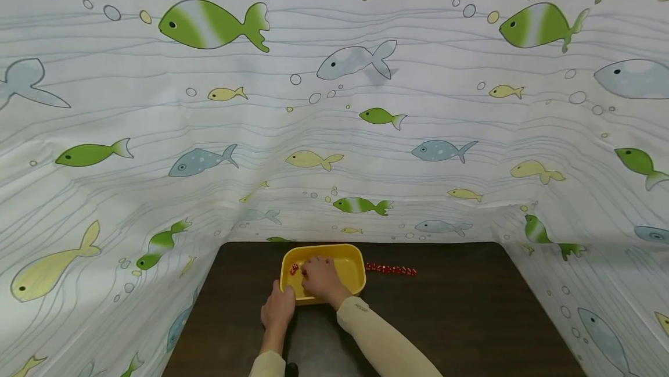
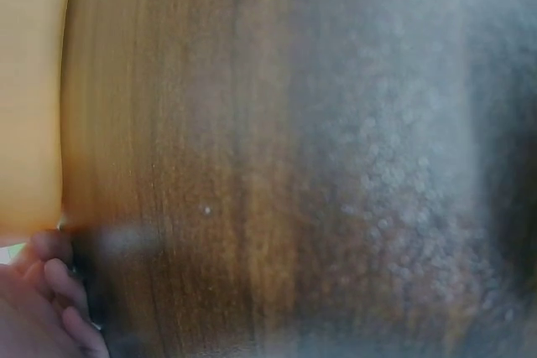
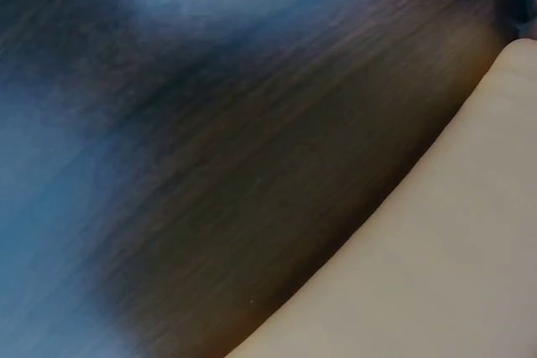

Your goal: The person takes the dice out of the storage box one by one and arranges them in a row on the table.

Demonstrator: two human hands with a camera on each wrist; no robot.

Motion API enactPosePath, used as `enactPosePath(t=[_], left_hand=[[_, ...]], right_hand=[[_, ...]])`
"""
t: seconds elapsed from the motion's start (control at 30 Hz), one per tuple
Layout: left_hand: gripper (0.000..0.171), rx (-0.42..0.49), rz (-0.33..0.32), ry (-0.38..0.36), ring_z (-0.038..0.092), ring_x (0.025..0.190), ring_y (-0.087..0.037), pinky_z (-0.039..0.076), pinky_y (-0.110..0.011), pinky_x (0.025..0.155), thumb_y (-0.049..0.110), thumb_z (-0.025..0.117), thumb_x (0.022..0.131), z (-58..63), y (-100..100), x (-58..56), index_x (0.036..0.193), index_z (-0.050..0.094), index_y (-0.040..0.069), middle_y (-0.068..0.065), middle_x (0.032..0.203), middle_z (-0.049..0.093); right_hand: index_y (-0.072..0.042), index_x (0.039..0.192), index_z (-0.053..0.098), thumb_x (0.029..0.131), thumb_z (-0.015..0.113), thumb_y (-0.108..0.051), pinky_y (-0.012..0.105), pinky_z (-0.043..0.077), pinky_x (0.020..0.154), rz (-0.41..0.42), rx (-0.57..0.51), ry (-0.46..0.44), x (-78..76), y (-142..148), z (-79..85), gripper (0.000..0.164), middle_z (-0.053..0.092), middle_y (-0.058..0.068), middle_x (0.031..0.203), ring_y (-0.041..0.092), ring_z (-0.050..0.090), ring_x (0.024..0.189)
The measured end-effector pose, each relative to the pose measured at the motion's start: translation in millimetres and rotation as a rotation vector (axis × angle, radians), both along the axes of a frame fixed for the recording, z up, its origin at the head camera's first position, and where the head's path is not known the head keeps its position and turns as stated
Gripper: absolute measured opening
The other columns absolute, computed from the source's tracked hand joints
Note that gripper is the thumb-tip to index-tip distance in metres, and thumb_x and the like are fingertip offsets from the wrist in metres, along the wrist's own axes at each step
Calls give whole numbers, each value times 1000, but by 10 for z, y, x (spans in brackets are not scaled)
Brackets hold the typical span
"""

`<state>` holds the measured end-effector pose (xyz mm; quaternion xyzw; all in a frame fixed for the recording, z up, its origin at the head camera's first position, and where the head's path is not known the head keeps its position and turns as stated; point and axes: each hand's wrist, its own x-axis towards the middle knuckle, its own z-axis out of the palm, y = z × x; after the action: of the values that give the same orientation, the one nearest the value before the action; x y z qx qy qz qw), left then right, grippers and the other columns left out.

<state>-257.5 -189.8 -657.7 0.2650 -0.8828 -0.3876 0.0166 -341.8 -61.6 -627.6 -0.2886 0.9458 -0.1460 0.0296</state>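
Note:
A yellow plastic tray (image 1: 357, 255) stands on the dark table, near its back edge. My left hand (image 1: 278, 305) grips the tray at its front left corner; its curled fingers (image 2: 67, 291) show beside the tray wall in the left wrist view. My right hand (image 1: 320, 278) reaches over the front rim into the tray, fingers bent down. A red die (image 1: 304, 273) shows at its fingertips, partly covered by them. Another red die (image 1: 294, 269) lies to their left on the tray floor. The palm hides part of the tray's middle.
A row of several red dice (image 1: 391, 269) lies on the dark wooden table (image 1: 444, 319), just right of the tray. A white fish-patterned cloth (image 1: 308, 185) hangs behind and at both sides. The right sleeve (image 3: 419, 266) fills much of the right wrist view.

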Motion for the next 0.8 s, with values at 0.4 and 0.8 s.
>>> enactPosePath(t=[0.4,0.8], left_hand=[[56,-6,4,-2,66,89,-42,46,-63,92,30,33,105,-12,-2,-21,151,46,0,-28,114,70],[58,22,16,-4,67,100,-43,45,-63,93,29,32,104,6,13,-5,151,51,3,-26,127,69]], right_hand=[[-22,110,80,96,75,-28,59,41,112,-10,23,18,-59,-31,-47,16,77,-5,110,21,63,111],[-23,100,81,97,75,-26,67,33,121,12,37,14,-55,-31,-34,8,79,-7,102,20,63,106]])
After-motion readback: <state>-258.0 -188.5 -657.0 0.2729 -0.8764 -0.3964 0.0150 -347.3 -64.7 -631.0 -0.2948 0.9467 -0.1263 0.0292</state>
